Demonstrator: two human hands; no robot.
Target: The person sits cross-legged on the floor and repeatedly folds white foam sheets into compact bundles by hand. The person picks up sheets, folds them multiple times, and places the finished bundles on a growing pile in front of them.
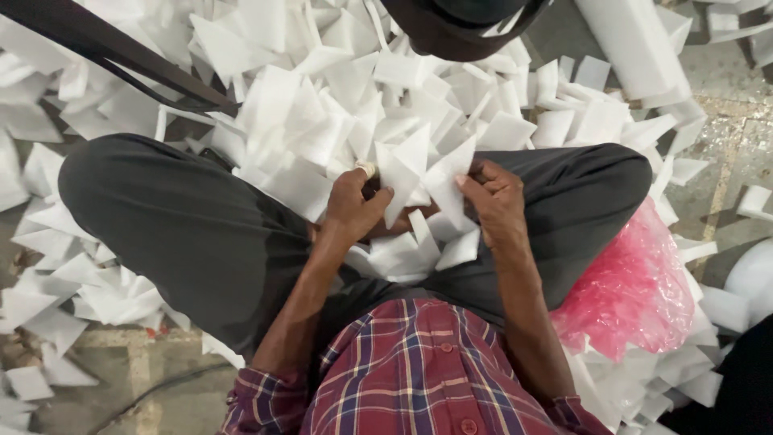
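Observation:
I sit cross-legged on the floor in dark grey trousers (pixel 185 217) and a plaid shirt. My left hand (pixel 354 205) pinches a white foam triangle (pixel 404 173) between thumb and fingers. My right hand (pixel 495 197) grips another white foam piece (pixel 447 181) right beside it; the two pieces touch at the middle. More white foam offcuts (pixel 403 254) lie in my lap under both hands. A pale ring or tape shows on a left finger.
A large heap of white foam scraps (pixel 338 89) covers the floor ahead and to both sides. A pink plastic bag (pixel 632 290) rests by my right knee. A dark strap (pixel 113 52) crosses the upper left. A long white foam block (pixel 632 44) lies upper right.

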